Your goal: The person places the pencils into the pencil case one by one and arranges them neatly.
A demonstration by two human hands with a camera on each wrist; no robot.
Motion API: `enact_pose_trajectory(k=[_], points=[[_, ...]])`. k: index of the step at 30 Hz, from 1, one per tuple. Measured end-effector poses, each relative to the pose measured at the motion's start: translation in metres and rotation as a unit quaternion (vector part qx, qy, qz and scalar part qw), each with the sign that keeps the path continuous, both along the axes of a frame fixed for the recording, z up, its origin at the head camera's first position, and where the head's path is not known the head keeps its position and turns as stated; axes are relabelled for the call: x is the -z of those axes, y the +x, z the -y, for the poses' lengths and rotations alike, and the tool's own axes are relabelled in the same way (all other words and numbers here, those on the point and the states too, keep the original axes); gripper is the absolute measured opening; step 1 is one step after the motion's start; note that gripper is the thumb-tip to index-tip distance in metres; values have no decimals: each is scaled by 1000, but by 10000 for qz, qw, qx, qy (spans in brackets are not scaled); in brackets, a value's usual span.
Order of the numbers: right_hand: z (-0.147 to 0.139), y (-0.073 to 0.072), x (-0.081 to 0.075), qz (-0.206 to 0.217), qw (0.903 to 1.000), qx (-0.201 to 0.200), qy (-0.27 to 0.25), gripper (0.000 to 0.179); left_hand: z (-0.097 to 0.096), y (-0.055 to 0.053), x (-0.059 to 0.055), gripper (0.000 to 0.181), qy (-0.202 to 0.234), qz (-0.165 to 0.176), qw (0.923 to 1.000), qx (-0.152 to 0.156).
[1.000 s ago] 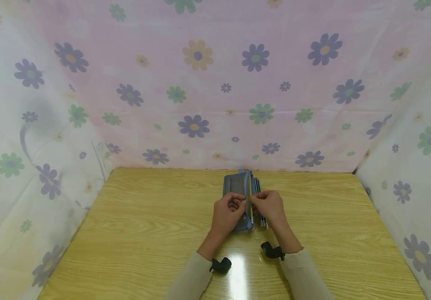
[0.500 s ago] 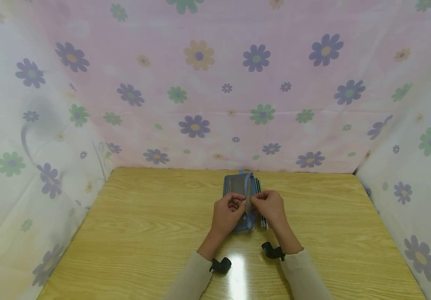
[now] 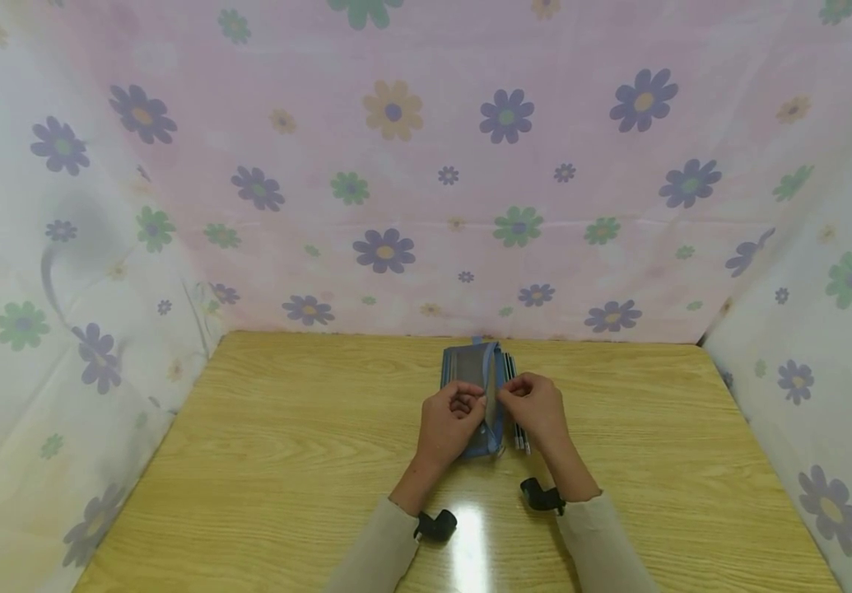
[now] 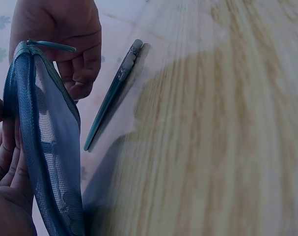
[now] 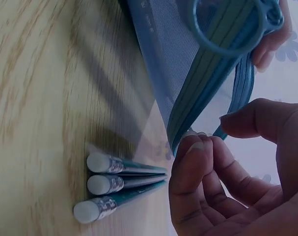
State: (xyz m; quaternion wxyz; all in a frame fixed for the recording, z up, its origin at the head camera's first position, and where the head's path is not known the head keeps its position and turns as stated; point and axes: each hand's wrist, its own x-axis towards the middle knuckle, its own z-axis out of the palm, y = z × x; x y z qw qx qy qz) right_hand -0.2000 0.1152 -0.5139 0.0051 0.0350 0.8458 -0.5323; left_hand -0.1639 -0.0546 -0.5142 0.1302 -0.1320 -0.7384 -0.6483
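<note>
A blue mesh zip pencil case stands on its side near the table's back, its zipped mouth spread apart. My left hand grips the left side of the mouth between thumb and fingers. Opposite it, my right hand pinches the right edge; in the right wrist view its thumb and fingertips meet around the teal zip band. A round zip ring hangs at the near end. Through the gap, white mesh lining shows in the left wrist view. Close to the right hand lie three teal pencils with white erasers.
The wood-grain table spreads out to both sides and toward me. Flowered cloth hangs behind it and along the left and right. Black wrist cameras sit at both sleeves.
The mouth of the pencil case has widened a little. My right hand has shifted slightly to the right with the edge, while my left hand stays in place.
</note>
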Motion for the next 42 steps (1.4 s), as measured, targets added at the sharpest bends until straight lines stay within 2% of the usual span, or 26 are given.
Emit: enact_pose_trajectory(k=[9, 17, 27, 42], points=[[-8, -6, 6, -430, 9972, 105, 604, 13, 0, -1, 1, 8, 22, 4, 10000, 22], [-14, -9, 8, -468, 9958, 122, 780, 14, 0, -1, 1, 7, 50, -64, 10000, -2], [-20, -11, 13, -653, 9926, 134, 1018, 16, 0, -1, -1, 8, 68, 103, 9999, -28], [-24, -11, 21, -469, 9907, 173, 1268, 14, -1, -2, 4, 8, 32, 64, 9999, -98]])
